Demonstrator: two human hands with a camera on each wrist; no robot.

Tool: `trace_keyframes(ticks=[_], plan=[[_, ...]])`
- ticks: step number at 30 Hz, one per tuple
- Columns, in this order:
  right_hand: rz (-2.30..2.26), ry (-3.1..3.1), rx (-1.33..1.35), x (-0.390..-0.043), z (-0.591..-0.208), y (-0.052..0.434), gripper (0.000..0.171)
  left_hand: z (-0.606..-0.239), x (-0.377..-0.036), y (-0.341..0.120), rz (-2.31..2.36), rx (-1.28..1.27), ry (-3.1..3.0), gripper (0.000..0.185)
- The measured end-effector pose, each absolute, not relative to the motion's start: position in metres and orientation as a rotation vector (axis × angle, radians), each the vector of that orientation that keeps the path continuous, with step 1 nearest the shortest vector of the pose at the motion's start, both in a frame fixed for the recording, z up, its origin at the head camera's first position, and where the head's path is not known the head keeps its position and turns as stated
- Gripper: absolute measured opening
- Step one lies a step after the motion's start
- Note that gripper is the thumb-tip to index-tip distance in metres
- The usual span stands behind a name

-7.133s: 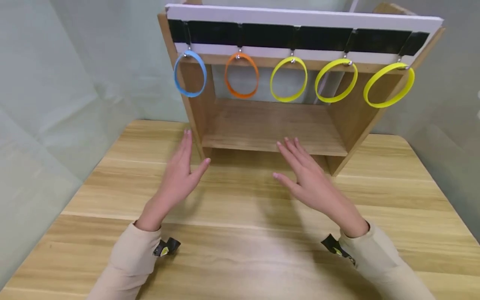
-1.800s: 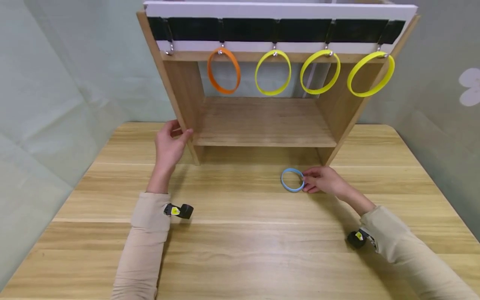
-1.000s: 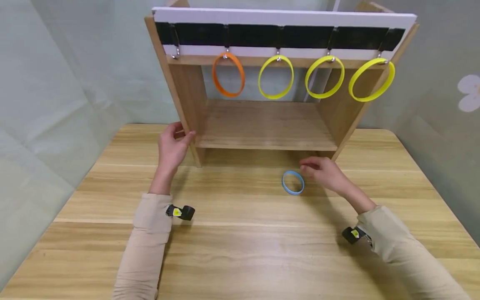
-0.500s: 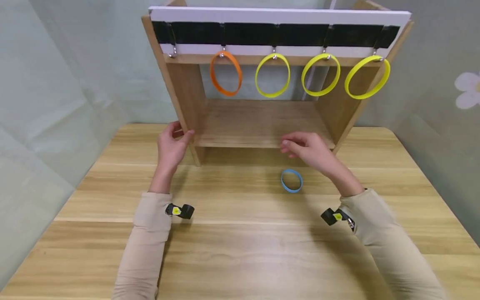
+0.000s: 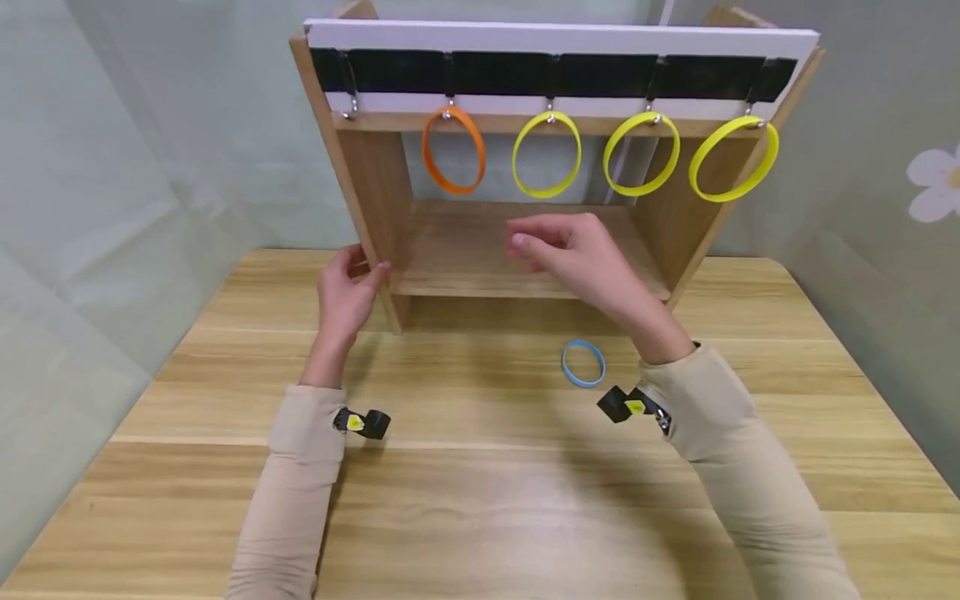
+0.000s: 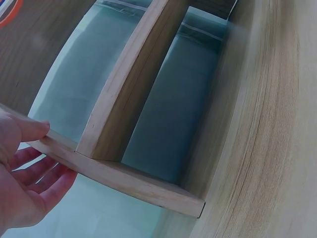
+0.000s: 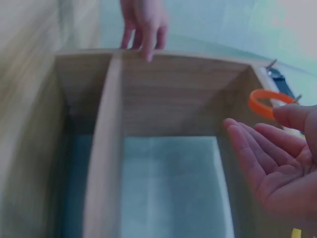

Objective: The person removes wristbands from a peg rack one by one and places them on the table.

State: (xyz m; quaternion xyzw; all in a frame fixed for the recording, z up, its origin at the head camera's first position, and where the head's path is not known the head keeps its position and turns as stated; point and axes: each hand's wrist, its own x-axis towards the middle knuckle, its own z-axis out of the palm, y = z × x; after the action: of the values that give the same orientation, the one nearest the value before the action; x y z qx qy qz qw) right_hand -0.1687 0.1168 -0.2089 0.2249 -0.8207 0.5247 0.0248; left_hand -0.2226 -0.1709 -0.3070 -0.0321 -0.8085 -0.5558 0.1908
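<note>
1. Orange ring is hung from the second hook of the rack, just above and to the left of the right hand, and is not touched by it.
2. The right hand is raised in front of the open shelf bay; its fingers are loosely extended and apart, the palm is shown bare in the wrist view, and nothing is held.
3. The left hand is clamped on the front edge of the rack's left side panel, with the thumb pressed on the near face and the fingers curled behind it.
4. A blue ring is laid flat on the table, below the right wrist and apart from both hands.
5. Three yellow rings are hung to the right of the orange one, each on its own hook and apart from its neighbours; the leftmost hook is bare.
6. Open room is left between the right hand and the row of rings, and across the shelf board inside the bay.
7. The table's near half is crossed only by the two sleeves; its right and left edges are well apart from the hands.
</note>
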Motion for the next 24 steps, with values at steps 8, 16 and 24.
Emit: trace_keyframes(ticks=[8,16,24], plan=[[1.637,-2.456,0.641,-0.172,-0.189,0.093,0.029,-0.308,-0.223,-0.172,-1.55,-0.098,-2.29,0.042],[1.777,-2.358,0.515,-0.183,-0.184,0.073,0.032,-0.308,-0.222,-0.174,-1.536,-0.094,-2.286,0.04],[1.963,-2.244,0.442,-0.196,-0.182,0.059,0.033,-0.306,-0.22,-0.17,-1.454,-0.132,-2.28,0.037]])
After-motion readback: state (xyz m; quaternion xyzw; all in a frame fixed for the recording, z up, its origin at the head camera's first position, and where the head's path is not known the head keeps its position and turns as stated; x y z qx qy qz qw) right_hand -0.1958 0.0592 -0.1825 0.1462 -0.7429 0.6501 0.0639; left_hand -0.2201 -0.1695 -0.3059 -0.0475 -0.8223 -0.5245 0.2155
